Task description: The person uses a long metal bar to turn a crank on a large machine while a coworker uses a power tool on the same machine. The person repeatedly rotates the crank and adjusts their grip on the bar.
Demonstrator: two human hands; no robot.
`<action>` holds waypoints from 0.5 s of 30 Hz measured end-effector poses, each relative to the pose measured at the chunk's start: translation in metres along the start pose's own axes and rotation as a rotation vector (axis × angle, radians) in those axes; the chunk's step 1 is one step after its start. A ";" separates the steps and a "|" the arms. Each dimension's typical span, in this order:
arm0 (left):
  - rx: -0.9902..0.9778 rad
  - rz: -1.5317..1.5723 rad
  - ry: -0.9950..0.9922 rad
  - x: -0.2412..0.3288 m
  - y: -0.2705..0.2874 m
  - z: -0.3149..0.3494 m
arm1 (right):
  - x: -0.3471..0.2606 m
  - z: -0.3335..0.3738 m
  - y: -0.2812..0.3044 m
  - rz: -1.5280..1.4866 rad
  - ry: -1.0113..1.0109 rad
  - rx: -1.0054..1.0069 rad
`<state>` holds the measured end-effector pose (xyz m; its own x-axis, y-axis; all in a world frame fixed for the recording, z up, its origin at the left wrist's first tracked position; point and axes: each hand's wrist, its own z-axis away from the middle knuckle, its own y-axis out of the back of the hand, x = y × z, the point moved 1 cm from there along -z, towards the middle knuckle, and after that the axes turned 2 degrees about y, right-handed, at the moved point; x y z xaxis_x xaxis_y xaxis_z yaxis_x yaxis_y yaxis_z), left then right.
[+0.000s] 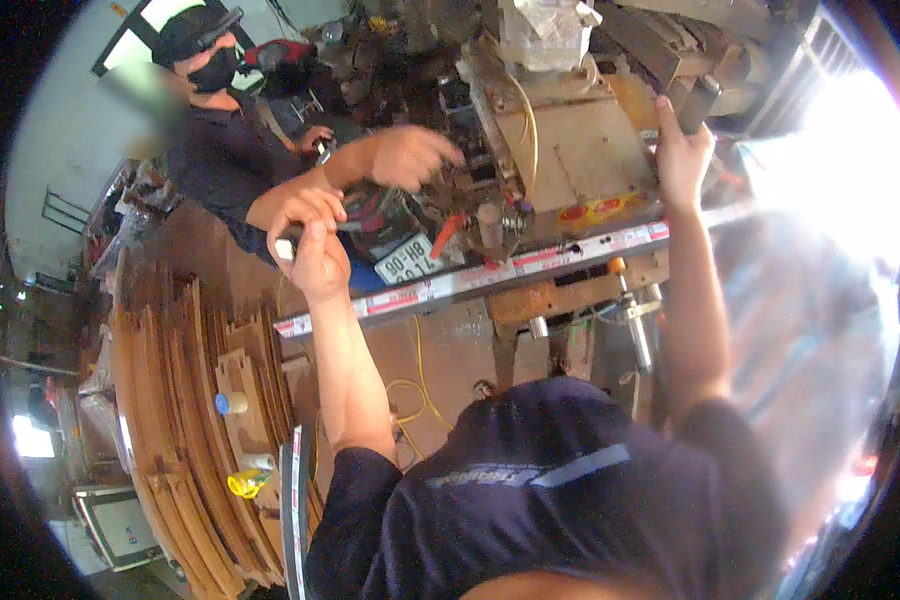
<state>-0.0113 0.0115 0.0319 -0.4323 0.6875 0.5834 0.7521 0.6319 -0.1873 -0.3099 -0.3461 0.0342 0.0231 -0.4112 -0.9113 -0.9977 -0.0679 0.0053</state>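
My left hand (315, 255) is closed around a short dark piece with a pale square end (286, 248). It is raised near the left end of a long, narrow metal strip (520, 265) with red and white printed film. At the far right, my right hand (682, 165) wraps around a dark, blocky handle-like piece (702, 103), thumb side up. Between my arms stands a worn machine with a beige metal cover (560, 140). A co-worker's hand (410, 157), slightly blurred, reaches toward the machine from the left.
The co-worker (220, 140) in dark clothes stands at the far left, beside a vehicle plate (410, 258). Tall brown sheets (170, 400) are stacked at left, with a yellow roll (250, 482) on them. A metal cylinder (637, 335) juts from the machine's near side. Yellow cable (417, 350) lies on the floor.
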 end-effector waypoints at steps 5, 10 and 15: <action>0.506 -0.311 -0.094 -0.021 -0.013 0.051 | 0.004 -0.001 -0.001 -0.032 0.052 -0.001; 0.336 -0.641 -0.077 -0.030 -0.068 0.135 | 0.007 -0.008 -0.001 0.019 0.114 0.025; -0.146 -0.929 0.028 -0.045 -0.117 0.125 | 0.006 -0.004 -0.003 -0.048 0.086 0.010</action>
<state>-0.1419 -0.0488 -0.0709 -0.8802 -0.0798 0.4678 0.1672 0.8704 0.4630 -0.3061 -0.3521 0.0299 0.0760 -0.4844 -0.8715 -0.9959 -0.0802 -0.0423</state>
